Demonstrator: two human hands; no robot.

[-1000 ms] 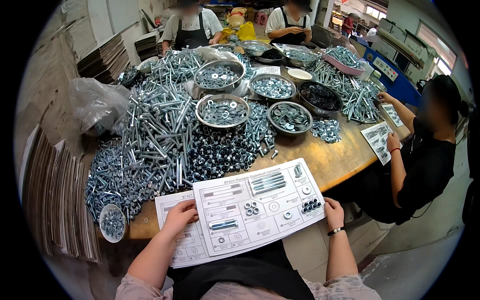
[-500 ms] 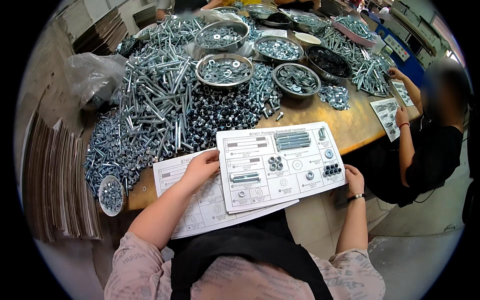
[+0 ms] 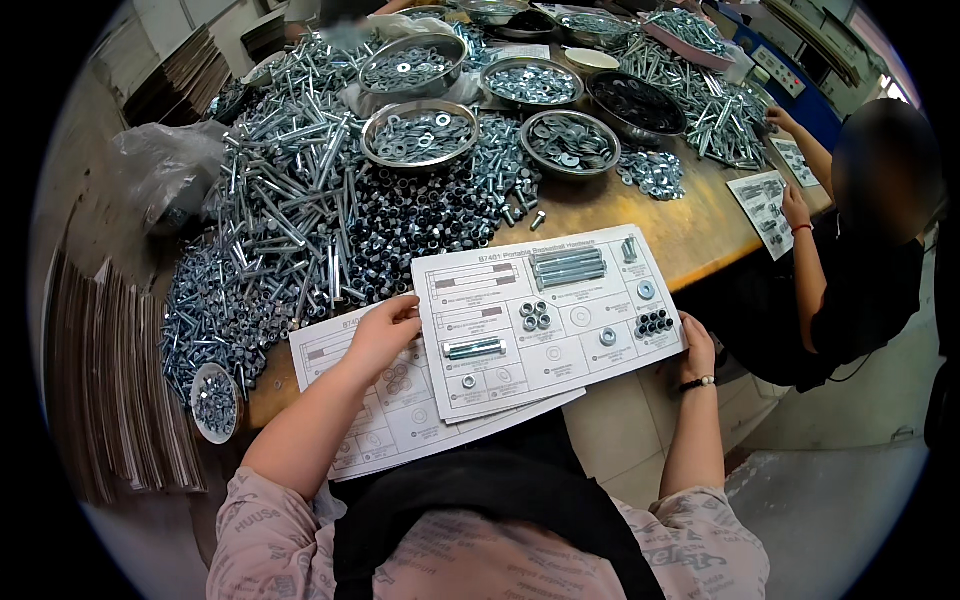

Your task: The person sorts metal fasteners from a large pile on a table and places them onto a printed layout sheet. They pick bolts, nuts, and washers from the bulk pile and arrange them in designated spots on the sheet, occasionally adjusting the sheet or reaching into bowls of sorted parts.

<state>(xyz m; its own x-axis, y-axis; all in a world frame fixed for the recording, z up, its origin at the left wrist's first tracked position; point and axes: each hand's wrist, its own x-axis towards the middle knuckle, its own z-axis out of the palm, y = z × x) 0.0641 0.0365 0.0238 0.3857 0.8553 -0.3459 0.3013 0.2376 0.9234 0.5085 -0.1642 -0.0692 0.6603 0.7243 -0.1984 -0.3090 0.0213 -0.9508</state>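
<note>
A person looks down at a printed parts card [image 3: 545, 315], a white sheet with outlined boxes, held level above the near edge of a wooden worktop [image 3: 690, 235]. The left hand [image 3: 385, 330] grips the card's left edge, fingers curled closed onto the sheet. The right hand [image 3: 697, 345] holds the card's lower right corner, its fingers tucked under the sheet and closed on it; a bracelet circles that wrist. Resting on the card are a few long bolts [image 3: 568, 267] near its top edge, one shorter bolt [image 3: 475, 348] toward its lower left, a cluster of nuts [image 3: 535, 315] at its centre, and a group of dark nuts [image 3: 653, 324] near its right edge. Beneath the card, offset to its lower left, lies a stack of similar printed sheets [image 3: 385, 420]. Beyond the card's top edge a great heap of loose bolts and nuts [image 3: 300, 230] covers the worktop. Farther beyond the card stand several round metal bowls [image 3: 420, 130] filled with washers. To the left of the card, at the worktop's edge, sits a small bowl of nuts [image 3: 214, 402]. To the right of the card sits another person in black [image 3: 860, 290], one hand on a printed sheet [image 3: 765, 200].
</note>
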